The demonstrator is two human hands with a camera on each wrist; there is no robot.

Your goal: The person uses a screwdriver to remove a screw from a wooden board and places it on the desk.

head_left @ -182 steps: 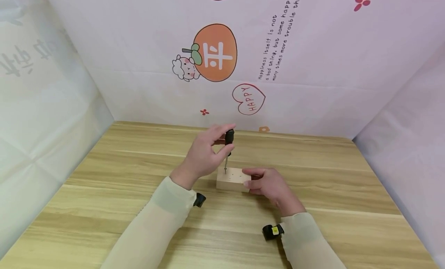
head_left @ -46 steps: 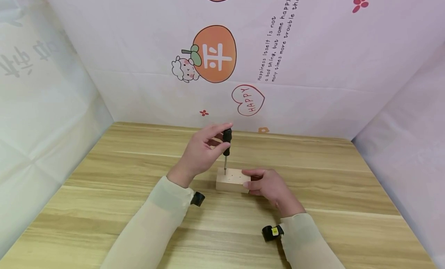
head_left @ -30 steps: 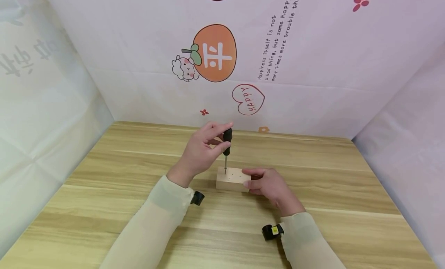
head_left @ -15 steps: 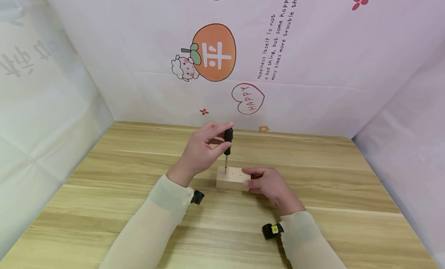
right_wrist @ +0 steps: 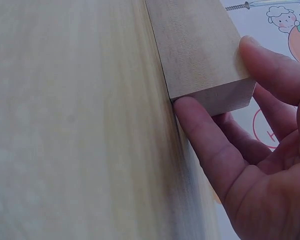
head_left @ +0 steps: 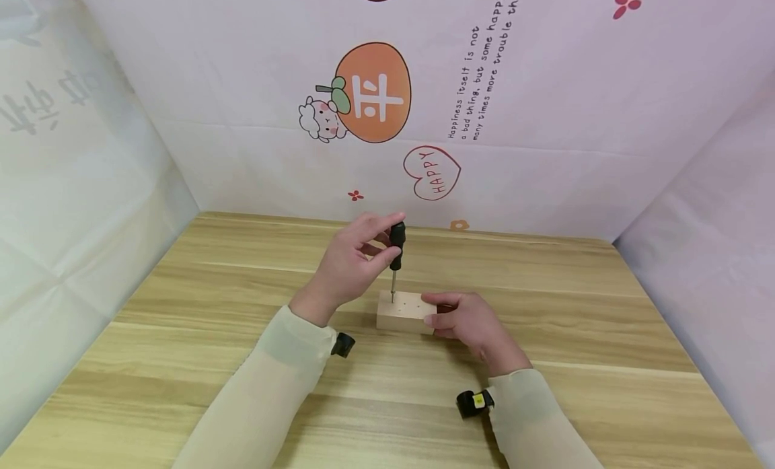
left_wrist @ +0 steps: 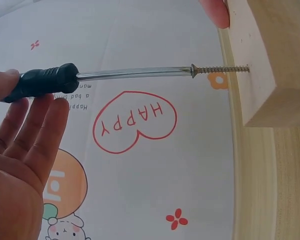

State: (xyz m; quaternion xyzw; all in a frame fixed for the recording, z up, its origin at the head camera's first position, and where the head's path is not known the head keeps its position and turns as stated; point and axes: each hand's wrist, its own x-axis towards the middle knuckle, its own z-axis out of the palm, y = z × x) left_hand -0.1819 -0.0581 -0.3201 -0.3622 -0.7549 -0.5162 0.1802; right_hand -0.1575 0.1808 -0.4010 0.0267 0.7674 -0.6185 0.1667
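Observation:
My left hand [head_left: 345,267] holds a black-handled screwdriver [left_wrist: 45,81] upright, thumb on one side of the handle and fingers on the other. The screwdriver's tip meets the head of a threaded screw [left_wrist: 222,69]. That screw stands in the top of a pale wooden block [head_left: 404,324], near its left end, with much of its thread showing above the wood. Several small dark marks dot the same top face. With thumb and fingers, my right hand [head_left: 475,324] grips the block's right end; the right wrist view shows a fingertip low against the end corner.
The block lies on a wood-grain table [head_left: 242,388]. Behind it rises a white printed backdrop [head_left: 545,119], with more white cloth at both sides. A small black wrist device [head_left: 472,404] sits at the right cuff and another [head_left: 343,345] at the left.
Over the six seconds my left hand and wrist have shifted slightly left, and the screwdriver stands a little straighter. Lately it has only wavered slightly. The right hand and block have stayed put.

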